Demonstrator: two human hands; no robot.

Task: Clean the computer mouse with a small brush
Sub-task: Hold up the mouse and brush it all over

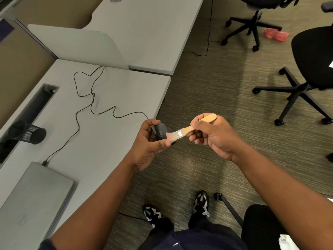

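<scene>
Left hand [148, 141] fingers curled around dark mouse [162, 132] — mostly hidden, right hand [212, 134] pinching wooden brush [193, 127], blurred bristles on mouse, cable [84, 107] trailing over table [111, 141]

No text or label is legible.

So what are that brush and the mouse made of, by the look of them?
The brush, held in the right hand, has a pale, unpainted wooden-looking handle, a shiny band that looks like metal, and soft light bristles, fibre unclear. The mouse, held in the left hand, looks like matte dark plastic: smooth, rounded, no glare. Its cable seems thin and rubbery.
</scene>
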